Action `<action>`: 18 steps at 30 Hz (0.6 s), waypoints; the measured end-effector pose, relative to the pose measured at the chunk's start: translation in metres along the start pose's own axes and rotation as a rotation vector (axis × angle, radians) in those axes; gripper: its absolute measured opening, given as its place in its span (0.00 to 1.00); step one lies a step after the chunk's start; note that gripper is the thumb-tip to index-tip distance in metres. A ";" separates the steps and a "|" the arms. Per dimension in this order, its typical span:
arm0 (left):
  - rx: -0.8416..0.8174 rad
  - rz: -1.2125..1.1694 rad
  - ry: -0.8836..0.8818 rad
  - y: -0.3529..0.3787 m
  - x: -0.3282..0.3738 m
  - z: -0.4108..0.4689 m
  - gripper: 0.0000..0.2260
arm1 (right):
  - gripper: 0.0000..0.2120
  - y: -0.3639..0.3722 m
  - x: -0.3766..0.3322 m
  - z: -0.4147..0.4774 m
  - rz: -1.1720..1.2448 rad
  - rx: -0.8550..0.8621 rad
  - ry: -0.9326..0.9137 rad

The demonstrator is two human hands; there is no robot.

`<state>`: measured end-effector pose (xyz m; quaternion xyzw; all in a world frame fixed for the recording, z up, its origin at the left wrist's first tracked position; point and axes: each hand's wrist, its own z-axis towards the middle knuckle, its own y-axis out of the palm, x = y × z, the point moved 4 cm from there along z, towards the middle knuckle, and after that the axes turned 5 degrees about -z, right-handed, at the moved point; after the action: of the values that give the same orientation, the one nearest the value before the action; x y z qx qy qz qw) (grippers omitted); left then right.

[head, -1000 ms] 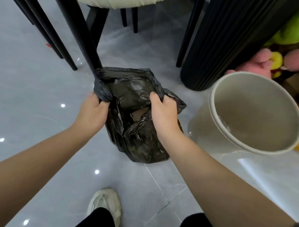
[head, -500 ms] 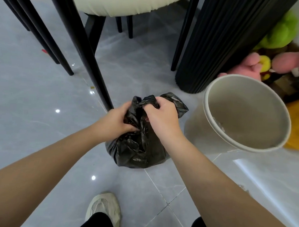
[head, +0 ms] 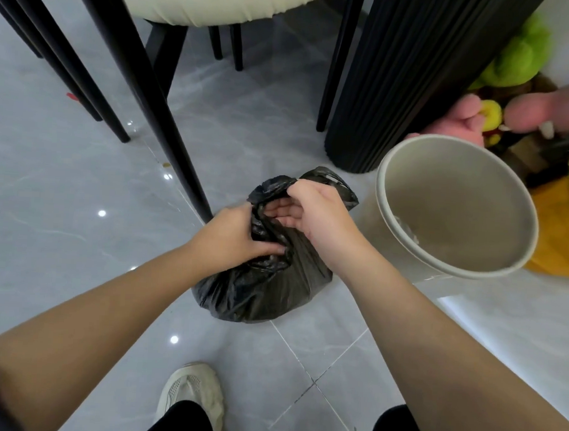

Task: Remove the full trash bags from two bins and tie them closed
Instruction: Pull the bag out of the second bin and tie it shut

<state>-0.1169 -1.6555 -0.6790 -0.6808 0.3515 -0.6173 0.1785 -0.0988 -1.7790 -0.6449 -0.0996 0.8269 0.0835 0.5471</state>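
Grey glossy floor tiles [head: 82,190] carry everything here. The black trash bag [head: 267,289] sits on them between the person's arms, out of the bin and just left of it.

The left hand [head: 233,242] has its fingers curled tight around the bunched neck of the bag. The right hand [head: 315,216] is curled round a flap of the bag's top edge and pulls it up and over. The knot does not look finished.

Judged from this, the main risk is the thin plastic. A hard pull on a short flap could tear it or slip it out of the fingers, and the neck would spring open. If too little slack is gathered, the knot may sit loose and spill when the bag is lifted (the bag looks well filled). An elbow swung wide could also knock the pale bin [head: 457,190], since it stands so close.

Counted:
- One trash bag.
- One bin, with no bag in it (the task speaks of two, so the second is out of view).
- Two hands.
- One pale shoe [head: 190,393].
- One black fluted table base [head: 397,73].
- Several black chair legs [head: 145,88], too overlapped to number.
- A heap of plush toys [head: 518,56] I cannot count.
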 end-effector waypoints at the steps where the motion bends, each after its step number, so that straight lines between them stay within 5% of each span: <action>1: 0.024 0.073 -0.026 0.000 0.001 0.003 0.13 | 0.15 0.000 -0.001 -0.001 0.007 -0.002 0.015; 7: 0.066 0.018 -0.043 0.002 -0.008 0.002 0.14 | 0.11 -0.011 -0.003 -0.007 0.024 -0.044 0.021; 12: 0.045 -0.094 -0.102 -0.001 -0.025 -0.004 0.08 | 0.26 -0.059 0.013 -0.006 -0.369 0.352 -0.130; 16: -0.004 -0.136 -0.082 -0.006 -0.032 -0.005 0.08 | 0.43 -0.062 0.046 0.002 -0.471 0.099 0.018; 18: -0.057 -0.170 -0.049 -0.006 -0.031 -0.005 0.08 | 0.38 -0.056 0.059 0.007 -0.490 0.011 0.045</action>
<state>-0.1200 -1.6285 -0.6966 -0.7280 0.3052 -0.6031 0.1144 -0.1009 -1.8360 -0.7030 -0.2962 0.7904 -0.0585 0.5330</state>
